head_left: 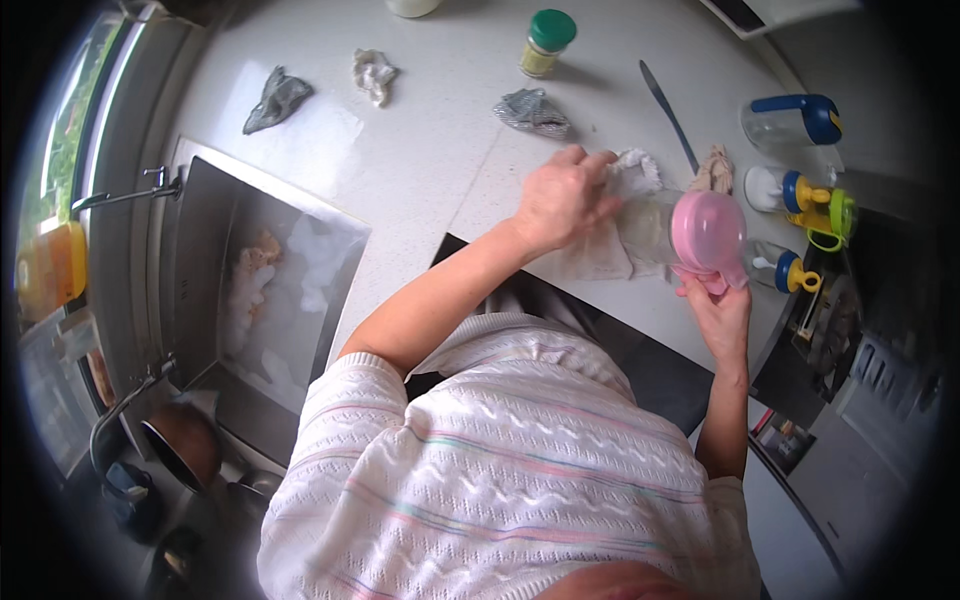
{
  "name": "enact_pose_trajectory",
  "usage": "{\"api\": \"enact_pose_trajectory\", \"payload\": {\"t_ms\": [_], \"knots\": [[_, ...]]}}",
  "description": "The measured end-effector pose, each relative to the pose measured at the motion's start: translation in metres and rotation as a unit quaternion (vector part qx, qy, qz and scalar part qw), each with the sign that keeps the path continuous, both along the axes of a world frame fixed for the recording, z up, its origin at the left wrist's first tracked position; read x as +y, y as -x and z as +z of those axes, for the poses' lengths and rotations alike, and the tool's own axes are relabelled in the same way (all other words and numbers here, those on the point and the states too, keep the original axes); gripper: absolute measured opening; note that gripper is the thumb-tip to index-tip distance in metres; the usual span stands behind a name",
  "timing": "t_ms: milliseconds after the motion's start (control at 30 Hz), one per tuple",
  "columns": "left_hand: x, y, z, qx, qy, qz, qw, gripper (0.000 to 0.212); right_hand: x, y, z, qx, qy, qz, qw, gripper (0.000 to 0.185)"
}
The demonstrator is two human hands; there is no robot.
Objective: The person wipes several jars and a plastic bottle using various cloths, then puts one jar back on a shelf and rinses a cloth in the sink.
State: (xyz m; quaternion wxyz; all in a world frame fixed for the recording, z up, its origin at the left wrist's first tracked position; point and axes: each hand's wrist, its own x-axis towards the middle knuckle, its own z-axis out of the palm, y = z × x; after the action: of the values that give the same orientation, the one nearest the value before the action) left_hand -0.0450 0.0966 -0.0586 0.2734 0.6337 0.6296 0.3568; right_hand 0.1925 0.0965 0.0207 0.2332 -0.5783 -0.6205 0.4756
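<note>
My right hand (718, 311) grips the pink handle of a clear plastic bottle, whose see-through body (646, 227) lies tilted on its side toward the left. Its pink lid (709, 231) has a rounded, translucent top. My left hand (564, 196) is by the bottle's base, slightly blurred, its curled fingers on a white cloth (636, 169). More of that pale fabric spreads below the bottle, over the light countertop (457, 150). The left fingertips are partly hidden by the hand itself.
Left is a sink (349, 277) holding suds and a tan cloth. Crumpled rags (277, 101) lie beyond, near a green-lidded jar (547, 45). A knife (667, 112) and beige cloth (714, 171) lie ahead; right are a blue-lidded bottle (787, 120) and smaller capped bottles (765, 189).
</note>
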Motion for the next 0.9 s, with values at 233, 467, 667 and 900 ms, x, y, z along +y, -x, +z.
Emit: {"api": "enact_pose_trajectory", "payload": {"t_ms": [233, 467, 667, 900], "knots": [[0.006, -0.005, -0.02, 0.058, 0.025, -0.019, 0.998, 0.043, -0.004, -0.001, -0.002, -0.02, -0.059, 0.038, 0.997, 0.038], [-0.002, -0.006, -0.013, -0.02, 0.01, 0.014, 1.0, 0.039, 0.001, -0.002, -0.008, 0.005, -0.03, 0.02, 0.999, 0.041], [-0.019, 0.065, 0.021, 0.013, -0.117, 0.08, 0.99, 0.027, 0.0, -0.006, -0.015, -0.026, -0.049, 0.018, 0.998, 0.034], [0.001, 0.215, -0.022, 0.29, -0.026, 0.26, 0.921, 0.021, 0.0, -0.004, -0.013, 0.014, -0.066, 0.031, 0.997, 0.034]]}}
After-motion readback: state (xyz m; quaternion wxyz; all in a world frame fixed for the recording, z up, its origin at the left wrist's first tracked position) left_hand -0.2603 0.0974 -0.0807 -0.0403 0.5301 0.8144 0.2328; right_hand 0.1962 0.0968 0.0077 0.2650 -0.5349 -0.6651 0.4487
